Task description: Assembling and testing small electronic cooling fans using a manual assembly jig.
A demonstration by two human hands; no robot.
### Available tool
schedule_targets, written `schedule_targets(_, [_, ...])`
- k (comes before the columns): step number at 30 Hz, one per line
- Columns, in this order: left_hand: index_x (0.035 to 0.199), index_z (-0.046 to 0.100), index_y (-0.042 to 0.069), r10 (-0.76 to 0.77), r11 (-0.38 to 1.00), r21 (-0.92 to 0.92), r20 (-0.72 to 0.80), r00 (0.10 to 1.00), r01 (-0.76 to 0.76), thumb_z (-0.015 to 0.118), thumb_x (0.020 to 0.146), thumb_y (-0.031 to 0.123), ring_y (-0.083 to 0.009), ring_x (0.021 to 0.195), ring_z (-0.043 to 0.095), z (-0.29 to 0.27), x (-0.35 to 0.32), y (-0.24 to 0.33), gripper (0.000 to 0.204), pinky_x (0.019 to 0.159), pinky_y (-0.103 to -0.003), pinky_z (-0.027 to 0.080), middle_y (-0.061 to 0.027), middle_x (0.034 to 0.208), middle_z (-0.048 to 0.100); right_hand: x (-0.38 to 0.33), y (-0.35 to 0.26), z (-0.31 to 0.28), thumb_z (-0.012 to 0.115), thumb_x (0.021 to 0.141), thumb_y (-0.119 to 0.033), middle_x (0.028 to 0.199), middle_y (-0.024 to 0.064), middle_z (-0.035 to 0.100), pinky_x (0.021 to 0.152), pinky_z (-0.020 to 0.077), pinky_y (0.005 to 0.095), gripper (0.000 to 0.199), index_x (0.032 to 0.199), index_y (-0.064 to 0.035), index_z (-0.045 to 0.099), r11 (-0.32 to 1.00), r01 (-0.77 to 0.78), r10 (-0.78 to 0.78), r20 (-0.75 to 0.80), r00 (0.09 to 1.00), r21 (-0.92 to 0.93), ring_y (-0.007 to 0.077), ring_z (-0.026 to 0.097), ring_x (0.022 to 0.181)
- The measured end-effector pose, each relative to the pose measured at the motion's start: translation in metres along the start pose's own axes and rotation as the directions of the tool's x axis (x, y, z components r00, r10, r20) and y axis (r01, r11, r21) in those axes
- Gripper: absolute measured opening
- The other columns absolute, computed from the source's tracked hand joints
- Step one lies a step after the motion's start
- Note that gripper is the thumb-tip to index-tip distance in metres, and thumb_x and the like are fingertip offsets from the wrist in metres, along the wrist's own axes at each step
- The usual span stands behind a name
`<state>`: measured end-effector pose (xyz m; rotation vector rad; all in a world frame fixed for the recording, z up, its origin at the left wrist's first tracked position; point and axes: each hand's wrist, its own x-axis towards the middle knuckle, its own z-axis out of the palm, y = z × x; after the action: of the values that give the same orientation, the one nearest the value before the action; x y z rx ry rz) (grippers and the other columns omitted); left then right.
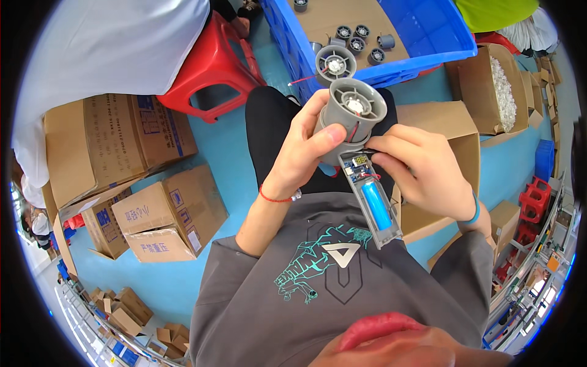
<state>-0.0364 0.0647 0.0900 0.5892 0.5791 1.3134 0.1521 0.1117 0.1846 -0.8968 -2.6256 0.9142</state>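
Grey fan housing (353,110), one in hand, sits at the centre of the view above the person's lap, its round open mouth tilted up and showing spokes around a pale hub, with a red wire running down from its lower edge. Going by size around it: one blue plastic crate (428,37) lies far and to the right, lined with brown card, and holds about six small grey cylinders (361,38); a second grey fan housing (335,63) with a red lead rests against the crate's near wall. One red plastic stool (211,67) stands far left beside the crate. Several brown cardboard boxes (165,214) sit on the blue floor to the left, more lie small near the lower left, and one open box (495,85) to the far right holds white pieces. Smaller again, one long grey handle half (372,199) is joined under the housing and runs toward the person, open along its face, with a single blue cylindrical battery (375,205) lying in it and a small circuit board (356,166) above that. The left hand (299,156) is wrapped round the housing's side, thumb across its front. The right hand (422,174) grips the handle half, fingertips pinched at the board end.
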Motion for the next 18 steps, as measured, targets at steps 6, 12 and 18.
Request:
schedule_targets(6, [0.128,0.047,0.001,-0.021,0.984,0.180,0.106,0.994,0.002,0.070,0.081,0.026,-0.0144,0.107,0.055,-0.005,0.004,0.009,0.057,0.097,-0.030,0.042,-0.0069,0.115,0.059,0.006,0.017,-0.003,0.060,0.087,-0.003,0.085,0.0128,0.066,0.063,0.0473,0.0320,0.014,0.099,0.0038,0.063,0.918,-0.076,0.010,0.169,0.986,0.389,0.0244,0.062,0.072])
schedule_targets(12, [0.129,0.048,0.001,-0.027,0.991,0.136,0.170,0.985,0.004,0.071,0.077,0.029,-0.0150,0.112,0.053,0.006,0.005,0.010,0.064,0.098,-0.031,0.040,-0.0075,0.120,0.057,0.009,0.036,-0.009,0.058,0.092,-0.010,0.089,0.0093,0.067,0.066,0.0463,0.0264,0.019,0.100,0.0059,0.063,0.524,-0.464,0.041,0.523,0.851,0.715,0.0134,0.060,0.077])
schedule_targets(18, [0.130,0.044,0.003,0.019,0.994,0.106,0.111,0.994,-0.031,0.072,0.075,0.024,-0.0159,0.111,0.053,0.009,0.006,0.006,0.065,0.098,-0.032,0.041,-0.0071,0.119,0.056,0.002,0.060,0.009,0.061,0.091,-0.020,0.091,0.0047,0.065,0.064,0.0405,0.0223,0.027,0.104,0.0033,0.065,0.252,-0.535,-0.065,0.566,0.822,0.806,0.0061,0.051,0.075])
